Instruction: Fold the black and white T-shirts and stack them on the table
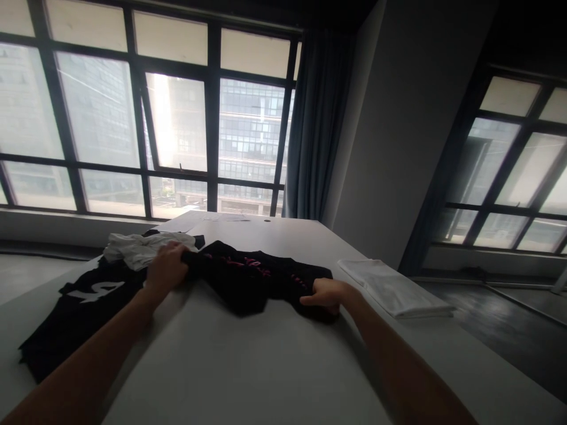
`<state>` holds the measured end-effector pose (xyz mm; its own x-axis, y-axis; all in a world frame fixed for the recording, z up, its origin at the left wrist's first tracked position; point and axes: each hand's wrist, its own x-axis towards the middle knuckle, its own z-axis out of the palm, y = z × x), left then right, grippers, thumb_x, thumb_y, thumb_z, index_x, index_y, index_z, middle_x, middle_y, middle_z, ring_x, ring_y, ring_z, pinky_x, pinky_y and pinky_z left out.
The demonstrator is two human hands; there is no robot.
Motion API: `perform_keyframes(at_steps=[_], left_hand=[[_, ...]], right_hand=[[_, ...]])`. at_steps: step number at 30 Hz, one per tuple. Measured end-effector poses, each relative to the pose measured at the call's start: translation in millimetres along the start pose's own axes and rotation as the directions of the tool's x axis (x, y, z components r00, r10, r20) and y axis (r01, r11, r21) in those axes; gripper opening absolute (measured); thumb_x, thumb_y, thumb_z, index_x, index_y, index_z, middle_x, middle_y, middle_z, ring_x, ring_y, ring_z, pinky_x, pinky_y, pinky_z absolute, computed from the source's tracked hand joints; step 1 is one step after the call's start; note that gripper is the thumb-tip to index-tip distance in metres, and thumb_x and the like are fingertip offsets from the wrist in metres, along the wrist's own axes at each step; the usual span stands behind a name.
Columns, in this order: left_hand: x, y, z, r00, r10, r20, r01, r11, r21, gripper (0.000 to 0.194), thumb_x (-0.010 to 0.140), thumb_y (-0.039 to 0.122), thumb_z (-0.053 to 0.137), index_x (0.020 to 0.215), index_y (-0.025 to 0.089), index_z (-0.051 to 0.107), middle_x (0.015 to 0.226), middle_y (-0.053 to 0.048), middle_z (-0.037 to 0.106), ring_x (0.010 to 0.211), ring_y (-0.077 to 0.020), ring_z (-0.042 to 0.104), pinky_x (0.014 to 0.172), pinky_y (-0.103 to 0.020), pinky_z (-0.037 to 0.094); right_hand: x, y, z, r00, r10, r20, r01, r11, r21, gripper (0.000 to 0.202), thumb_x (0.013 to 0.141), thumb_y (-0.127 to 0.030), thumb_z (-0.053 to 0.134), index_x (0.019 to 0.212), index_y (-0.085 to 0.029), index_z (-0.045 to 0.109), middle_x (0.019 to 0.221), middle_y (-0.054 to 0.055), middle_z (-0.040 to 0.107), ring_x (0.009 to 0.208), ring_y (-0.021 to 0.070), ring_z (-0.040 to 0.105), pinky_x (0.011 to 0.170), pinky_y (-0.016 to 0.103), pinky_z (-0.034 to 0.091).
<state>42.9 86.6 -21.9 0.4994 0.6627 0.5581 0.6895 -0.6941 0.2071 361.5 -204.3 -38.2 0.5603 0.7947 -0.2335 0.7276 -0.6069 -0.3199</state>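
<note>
A black T-shirt-like garment (257, 277) with pink and white print stretches between my hands above the white table (248, 366). My left hand (168, 265) is closed on its left end, and my right hand (328, 293) grips the right end with the fingers partly hidden under the cloth. The garment's middle sags and its lower edge hangs unevenly. Close to my left hand lies a crumpled light grey cloth (133, 251). Under and in front of that cloth spreads another black garment (84, 307) with a white print.
A folded white cloth (398, 289) rests at the table's right edge. Pale sheets (208, 217) lie at the far end, near a small dark round spot (267, 221). Beyond the table are windows, a blue curtain (314, 130) and a grey pillar (394, 118).
</note>
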Motion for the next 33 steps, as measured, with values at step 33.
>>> perform_keyframes(at_steps=[33], left_hand=[[-9.0, -9.0, -4.4, 0.664, 0.275, 0.696, 0.063, 0.906, -0.418, 0.048, 0.059, 0.032, 0.047, 0.098, 0.022, 0.074, 0.078, -0.004, 0.072, 0.077, -0.0256, 0.067, 0.072, -0.035, 0.057]], right_hand=[[19.6, 67.6, -11.5, 0.884, -0.038, -0.466, -0.028, 0.99, -0.135, 0.044, 0.088, -0.027, 0.058, 0.131, -0.019, 0.062, 0.133, 0.012, 0.063, 0.116, 0.0226, 0.062, 0.097, 0.03, 0.045]])
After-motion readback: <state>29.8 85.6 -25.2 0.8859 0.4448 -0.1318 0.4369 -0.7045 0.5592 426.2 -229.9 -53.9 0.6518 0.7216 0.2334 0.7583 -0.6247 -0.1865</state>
